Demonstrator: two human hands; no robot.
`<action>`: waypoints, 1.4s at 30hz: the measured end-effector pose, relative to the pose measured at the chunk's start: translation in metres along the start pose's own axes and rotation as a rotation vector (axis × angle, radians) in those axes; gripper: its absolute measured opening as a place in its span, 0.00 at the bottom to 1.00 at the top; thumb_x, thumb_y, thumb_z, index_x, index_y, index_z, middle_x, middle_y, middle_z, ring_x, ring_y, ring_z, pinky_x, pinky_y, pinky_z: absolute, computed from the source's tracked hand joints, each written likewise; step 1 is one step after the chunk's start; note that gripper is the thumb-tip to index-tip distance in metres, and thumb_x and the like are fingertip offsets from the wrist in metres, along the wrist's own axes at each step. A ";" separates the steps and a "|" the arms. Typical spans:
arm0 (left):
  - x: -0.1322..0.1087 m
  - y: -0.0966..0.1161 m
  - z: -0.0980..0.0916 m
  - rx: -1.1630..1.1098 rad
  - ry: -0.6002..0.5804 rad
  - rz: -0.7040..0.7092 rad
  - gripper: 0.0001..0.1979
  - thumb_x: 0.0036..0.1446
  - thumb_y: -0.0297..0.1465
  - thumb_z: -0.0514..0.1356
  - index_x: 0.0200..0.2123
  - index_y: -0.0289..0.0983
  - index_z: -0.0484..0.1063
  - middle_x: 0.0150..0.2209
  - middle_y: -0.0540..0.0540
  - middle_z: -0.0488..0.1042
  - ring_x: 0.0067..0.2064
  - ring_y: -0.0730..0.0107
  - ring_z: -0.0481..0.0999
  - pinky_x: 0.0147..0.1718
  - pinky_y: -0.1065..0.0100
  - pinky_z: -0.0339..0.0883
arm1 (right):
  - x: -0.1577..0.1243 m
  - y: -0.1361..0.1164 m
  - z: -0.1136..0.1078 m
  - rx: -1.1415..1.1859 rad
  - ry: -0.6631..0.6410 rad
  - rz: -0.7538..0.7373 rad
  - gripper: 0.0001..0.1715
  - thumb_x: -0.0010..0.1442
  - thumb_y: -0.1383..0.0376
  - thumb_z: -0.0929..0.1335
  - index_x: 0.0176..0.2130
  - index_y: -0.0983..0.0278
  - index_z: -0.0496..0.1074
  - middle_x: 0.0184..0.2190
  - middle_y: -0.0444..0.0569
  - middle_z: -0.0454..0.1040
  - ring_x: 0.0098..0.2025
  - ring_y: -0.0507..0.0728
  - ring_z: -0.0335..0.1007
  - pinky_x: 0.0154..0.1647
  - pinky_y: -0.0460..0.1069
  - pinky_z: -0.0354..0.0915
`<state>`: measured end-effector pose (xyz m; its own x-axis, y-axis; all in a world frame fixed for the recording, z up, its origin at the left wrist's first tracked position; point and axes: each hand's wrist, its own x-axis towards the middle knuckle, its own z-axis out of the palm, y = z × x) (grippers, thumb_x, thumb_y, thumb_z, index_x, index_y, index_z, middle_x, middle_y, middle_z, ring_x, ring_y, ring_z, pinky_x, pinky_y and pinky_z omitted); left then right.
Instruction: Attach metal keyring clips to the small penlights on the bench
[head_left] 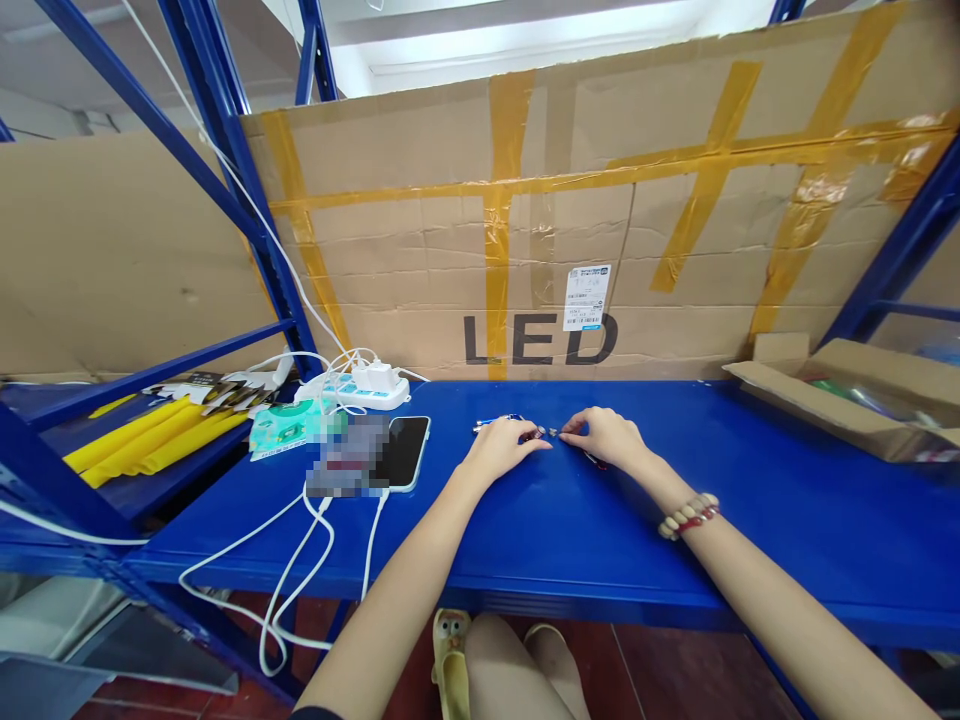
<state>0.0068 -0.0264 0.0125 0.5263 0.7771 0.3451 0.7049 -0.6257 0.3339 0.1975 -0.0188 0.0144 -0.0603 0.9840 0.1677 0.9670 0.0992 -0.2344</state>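
Tiny silvery bit (553, 432) on the blue shelf (630, 560), in the gap between the fingertips of both hands, too small to identify; left hand (501, 446) just left of it, palm down, thumb and forefinger a narrow gap apart, something small at the tips, can't tell if gripped; right hand (609, 437) just right of it, thumb and forefinger nearly together, can't tell if they pinch the bit; blue-and-silver pieces (487, 424) behind left hand, partly hidden by it; dark reddish piece (595, 461) partly under right hand; beaded bracelet (688, 515) on right wrist; left of the hands a phone (409, 452) lying flat, pixelated patch beside it, white cables (327, 535) running over the shelf's front edge; behind that a green pack (279, 428) and a white power strip (390, 393) with plugs in; yellow strips (142, 440) far left; open box (844, 405) at far right; big taped carton (427, 270) marked LED upright along the back, white label (587, 298) on it; yellow shoe (451, 665) below the shelf edge
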 end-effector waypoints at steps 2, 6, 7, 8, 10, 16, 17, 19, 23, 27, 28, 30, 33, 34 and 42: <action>0.000 0.000 0.000 0.003 -0.002 0.001 0.15 0.56 0.44 0.54 0.31 0.40 0.73 0.34 0.51 0.76 0.37 0.68 0.74 0.31 0.73 0.60 | 0.000 0.000 0.001 0.020 0.025 0.008 0.10 0.52 0.57 0.68 0.32 0.56 0.77 0.34 0.43 0.79 0.39 0.57 0.72 0.29 0.46 0.59; 0.001 -0.001 0.002 -0.002 -0.004 0.004 0.15 0.56 0.44 0.54 0.32 0.40 0.73 0.34 0.50 0.76 0.37 0.67 0.74 0.32 0.73 0.60 | 0.001 0.001 0.003 0.050 0.044 -0.027 0.09 0.50 0.57 0.68 0.30 0.56 0.77 0.32 0.43 0.79 0.36 0.57 0.73 0.25 0.46 0.58; 0.001 -0.002 0.002 -0.004 -0.005 0.005 0.15 0.56 0.44 0.54 0.32 0.40 0.73 0.34 0.50 0.76 0.37 0.67 0.74 0.32 0.73 0.61 | 0.000 0.001 0.003 0.055 0.035 -0.051 0.09 0.50 0.57 0.68 0.29 0.56 0.77 0.31 0.43 0.79 0.35 0.56 0.73 0.25 0.46 0.57; 0.002 -0.002 0.002 -0.007 -0.005 0.006 0.15 0.56 0.44 0.54 0.33 0.40 0.73 0.34 0.50 0.76 0.38 0.67 0.74 0.33 0.73 0.61 | 0.000 0.001 0.003 0.062 0.030 -0.080 0.09 0.51 0.56 0.68 0.28 0.56 0.77 0.31 0.43 0.78 0.35 0.56 0.73 0.24 0.45 0.57; 0.001 -0.002 0.002 -0.016 -0.004 0.008 0.14 0.56 0.43 0.54 0.33 0.40 0.74 0.34 0.49 0.76 0.38 0.67 0.74 0.35 0.72 0.62 | 0.000 0.000 0.003 0.090 0.065 -0.139 0.09 0.51 0.56 0.68 0.27 0.56 0.76 0.30 0.42 0.78 0.34 0.55 0.72 0.23 0.45 0.56; 0.000 -0.002 0.002 -0.065 0.006 0.004 0.13 0.57 0.41 0.54 0.33 0.39 0.74 0.34 0.49 0.76 0.37 0.67 0.74 0.33 0.73 0.62 | -0.004 -0.009 -0.001 0.401 0.266 -0.335 0.15 0.53 0.52 0.66 0.31 0.59 0.76 0.35 0.45 0.76 0.24 0.49 0.67 0.25 0.45 0.60; 0.001 -0.003 0.002 -0.073 0.008 0.000 0.13 0.57 0.41 0.54 0.32 0.39 0.73 0.34 0.49 0.76 0.37 0.67 0.74 0.33 0.73 0.61 | -0.005 -0.011 -0.001 0.464 0.256 -0.397 0.16 0.54 0.53 0.66 0.31 0.60 0.76 0.34 0.46 0.76 0.23 0.48 0.66 0.25 0.45 0.61; 0.001 -0.004 0.004 -0.085 0.018 -0.007 0.12 0.57 0.40 0.55 0.31 0.38 0.73 0.32 0.49 0.76 0.35 0.68 0.74 0.32 0.73 0.61 | -0.005 -0.013 -0.001 0.548 0.225 -0.494 0.17 0.54 0.53 0.66 0.32 0.63 0.77 0.34 0.48 0.75 0.23 0.48 0.65 0.26 0.45 0.62; 0.002 -0.005 0.005 -0.098 0.036 -0.007 0.12 0.57 0.38 0.56 0.29 0.37 0.73 0.30 0.49 0.76 0.33 0.69 0.73 0.31 0.73 0.60 | -0.004 -0.013 0.002 0.555 0.242 -0.535 0.17 0.54 0.53 0.66 0.32 0.63 0.77 0.33 0.48 0.75 0.23 0.48 0.64 0.25 0.45 0.62; 0.002 -0.005 0.004 -0.092 0.045 0.001 0.13 0.57 0.39 0.55 0.29 0.37 0.74 0.29 0.49 0.75 0.33 0.69 0.73 0.32 0.73 0.61 | -0.004 -0.009 0.002 0.442 0.280 -0.505 0.17 0.55 0.53 0.66 0.32 0.61 0.77 0.33 0.48 0.75 0.23 0.48 0.65 0.25 0.45 0.62; 0.002 -0.005 0.004 -0.090 0.046 0.001 0.13 0.57 0.39 0.55 0.29 0.37 0.74 0.29 0.48 0.75 0.33 0.69 0.73 0.33 0.73 0.61 | -0.004 -0.009 0.001 0.418 0.273 -0.511 0.17 0.55 0.53 0.65 0.32 0.61 0.77 0.34 0.47 0.75 0.23 0.48 0.65 0.25 0.45 0.62; 0.002 -0.005 0.004 -0.088 0.049 -0.002 0.13 0.57 0.39 0.55 0.29 0.37 0.74 0.29 0.48 0.75 0.33 0.69 0.73 0.33 0.73 0.61 | -0.005 -0.009 -0.001 0.381 0.255 -0.529 0.17 0.56 0.53 0.65 0.32 0.61 0.77 0.34 0.47 0.75 0.23 0.48 0.65 0.26 0.44 0.61; 0.002 -0.006 0.005 -0.086 0.048 -0.002 0.13 0.57 0.38 0.55 0.30 0.37 0.74 0.30 0.48 0.75 0.33 0.69 0.73 0.33 0.73 0.61 | -0.007 -0.010 -0.004 0.338 0.231 -0.552 0.18 0.57 0.54 0.64 0.32 0.60 0.78 0.34 0.47 0.75 0.24 0.49 0.66 0.26 0.45 0.61; 0.002 -0.006 0.005 -0.083 0.048 -0.003 0.13 0.57 0.38 0.55 0.30 0.37 0.74 0.30 0.48 0.76 0.33 0.69 0.73 0.33 0.73 0.61 | -0.007 -0.010 -0.004 0.332 0.223 -0.560 0.18 0.57 0.53 0.63 0.33 0.60 0.78 0.35 0.47 0.75 0.24 0.49 0.66 0.26 0.45 0.61; 0.003 -0.006 0.005 -0.081 0.044 -0.016 0.12 0.57 0.39 0.55 0.32 0.38 0.74 0.32 0.47 0.76 0.35 0.68 0.74 0.34 0.72 0.62 | -0.008 -0.013 -0.005 0.334 0.321 -0.433 0.18 0.57 0.53 0.63 0.29 0.60 0.77 0.35 0.46 0.75 0.24 0.48 0.66 0.25 0.45 0.60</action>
<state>0.0064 -0.0202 0.0072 0.4925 0.7845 0.3767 0.6714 -0.6179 0.4091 0.1872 -0.0291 0.0211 -0.3014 0.7561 0.5810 0.7394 0.5700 -0.3583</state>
